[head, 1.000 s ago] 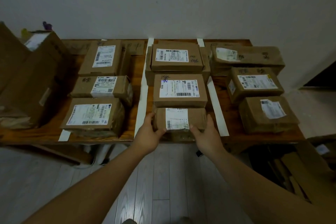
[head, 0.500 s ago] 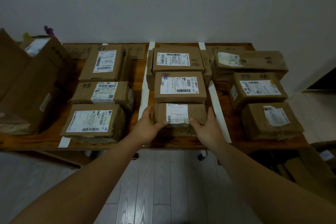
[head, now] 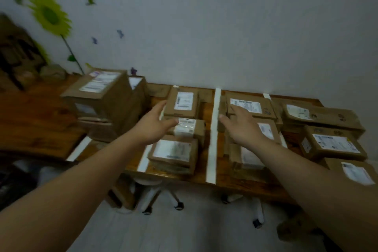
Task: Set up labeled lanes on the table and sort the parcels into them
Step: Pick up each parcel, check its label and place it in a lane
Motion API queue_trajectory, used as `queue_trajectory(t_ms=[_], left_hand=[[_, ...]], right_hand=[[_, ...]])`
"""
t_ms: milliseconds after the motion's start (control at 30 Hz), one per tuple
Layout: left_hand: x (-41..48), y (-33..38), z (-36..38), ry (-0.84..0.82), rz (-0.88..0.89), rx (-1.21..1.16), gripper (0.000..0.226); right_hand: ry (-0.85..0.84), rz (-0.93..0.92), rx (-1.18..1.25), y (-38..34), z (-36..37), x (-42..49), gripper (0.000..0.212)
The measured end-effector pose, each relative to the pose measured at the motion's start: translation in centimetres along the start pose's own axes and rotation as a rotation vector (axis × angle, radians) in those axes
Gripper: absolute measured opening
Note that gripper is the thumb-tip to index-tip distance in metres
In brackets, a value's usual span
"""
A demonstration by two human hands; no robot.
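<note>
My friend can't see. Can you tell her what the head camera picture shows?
A person's left hand and right hand, both open and empty, reach over a wooden table where brown parcels with white labels lie in rows split by white tape strips.

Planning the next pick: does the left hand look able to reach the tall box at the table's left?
Likely yes: the left hand is open and empty, with nothing between it and the tall box beside it.

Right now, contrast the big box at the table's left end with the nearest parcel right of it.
The big box is tall; the nearest parcel is flat. The big box rests on another carton; the nearest parcel lies between white tape strips. Both are brown cardboard with white labels.
</note>
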State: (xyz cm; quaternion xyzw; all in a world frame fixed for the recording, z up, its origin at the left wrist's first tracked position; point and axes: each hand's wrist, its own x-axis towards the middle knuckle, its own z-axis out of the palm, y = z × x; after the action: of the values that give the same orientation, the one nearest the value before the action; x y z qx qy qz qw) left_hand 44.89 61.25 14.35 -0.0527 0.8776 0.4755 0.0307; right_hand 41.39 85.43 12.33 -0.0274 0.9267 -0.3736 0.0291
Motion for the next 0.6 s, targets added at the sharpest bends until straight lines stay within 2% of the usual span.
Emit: queue_trajectory(t_ms=[100,267,600], left_hand=[[-1.8,-1.6,-8.0,0.064,0.03,0.079,0.079],[-6.2,-6.5,-21.5,0.24,0.011,0.153,0.07],[-11.3,-18.1,-42.1,0.409,-0.196,0.16,0.072]], right_hand=[[-0.002,-0.117,-0.065,-8.2,3.5,-0.1,0.072],[-0.067,-0.311,-0.141,-22.0,11.9,-0.5,0.066],[-0.264,-0.598,-0.221,-42.5,27.0,1.2,0.066]])
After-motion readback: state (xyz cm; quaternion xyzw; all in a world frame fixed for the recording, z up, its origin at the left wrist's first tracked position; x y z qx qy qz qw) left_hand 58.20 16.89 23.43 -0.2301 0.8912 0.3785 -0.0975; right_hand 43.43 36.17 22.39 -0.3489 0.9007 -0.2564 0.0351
